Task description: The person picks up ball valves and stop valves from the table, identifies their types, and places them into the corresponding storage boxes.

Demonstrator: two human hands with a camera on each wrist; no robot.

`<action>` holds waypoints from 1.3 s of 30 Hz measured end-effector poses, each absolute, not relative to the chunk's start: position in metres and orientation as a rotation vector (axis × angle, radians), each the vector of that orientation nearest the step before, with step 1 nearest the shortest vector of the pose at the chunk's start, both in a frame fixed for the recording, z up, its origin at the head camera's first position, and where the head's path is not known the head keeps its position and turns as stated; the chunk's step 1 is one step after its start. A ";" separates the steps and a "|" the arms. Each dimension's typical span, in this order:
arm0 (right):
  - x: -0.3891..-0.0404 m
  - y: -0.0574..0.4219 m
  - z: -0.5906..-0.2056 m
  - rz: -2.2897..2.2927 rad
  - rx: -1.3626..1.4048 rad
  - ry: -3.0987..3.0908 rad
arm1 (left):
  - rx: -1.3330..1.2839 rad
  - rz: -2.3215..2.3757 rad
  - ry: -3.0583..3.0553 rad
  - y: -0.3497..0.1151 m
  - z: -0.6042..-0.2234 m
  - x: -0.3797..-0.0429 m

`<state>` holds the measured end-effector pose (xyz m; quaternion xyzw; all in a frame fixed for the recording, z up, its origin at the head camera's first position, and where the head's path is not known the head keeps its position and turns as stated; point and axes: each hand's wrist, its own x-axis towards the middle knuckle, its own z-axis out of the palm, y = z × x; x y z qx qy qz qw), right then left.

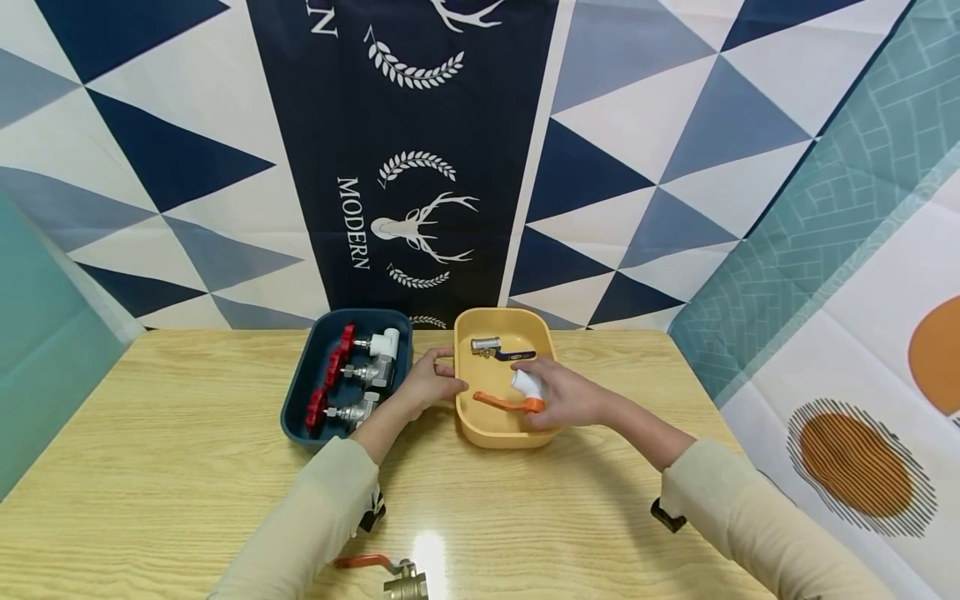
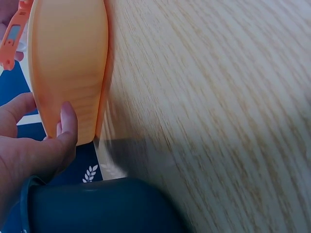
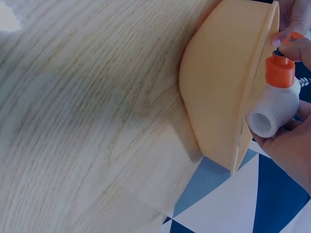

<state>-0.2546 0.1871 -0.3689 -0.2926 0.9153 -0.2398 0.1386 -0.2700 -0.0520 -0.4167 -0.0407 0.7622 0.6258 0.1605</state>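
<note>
My right hand (image 1: 566, 393) grips a white plastic ball valve (image 1: 528, 383) by its body, over the right side of a yellow bin (image 1: 504, 440). The valve's orange lever handle (image 1: 498, 402) points left across the bin. In the right wrist view the valve's open round end (image 3: 263, 124) faces the camera, below its orange cap (image 3: 280, 73). At the bin's left rim, my left hand (image 1: 429, 385) pinches the wall, with one digit inside and others against the outside, as the left wrist view shows. A metal ball valve (image 1: 487, 344) with a dark blue lever lies inside the bin.
Left of the yellow bin stands a dark blue bin (image 1: 288, 421) holding several valves with red handwheels (image 1: 333, 367). A brass ball valve (image 1: 406, 583) with a red lever lies at the table's near edge. Patterned cloth (image 1: 420, 167) hangs behind the wooden table (image 1: 187, 433).
</note>
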 end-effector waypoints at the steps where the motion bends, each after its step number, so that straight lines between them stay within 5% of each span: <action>1: -0.255 0.187 -0.370 -0.687 -0.841 2.649 | -0.116 1.788 2.178 -0.052 -0.417 -0.270; 39: -0.272 0.180 -0.388 -0.824 -0.725 2.686 | -0.106 1.787 2.196 -0.052 -0.418 -0.270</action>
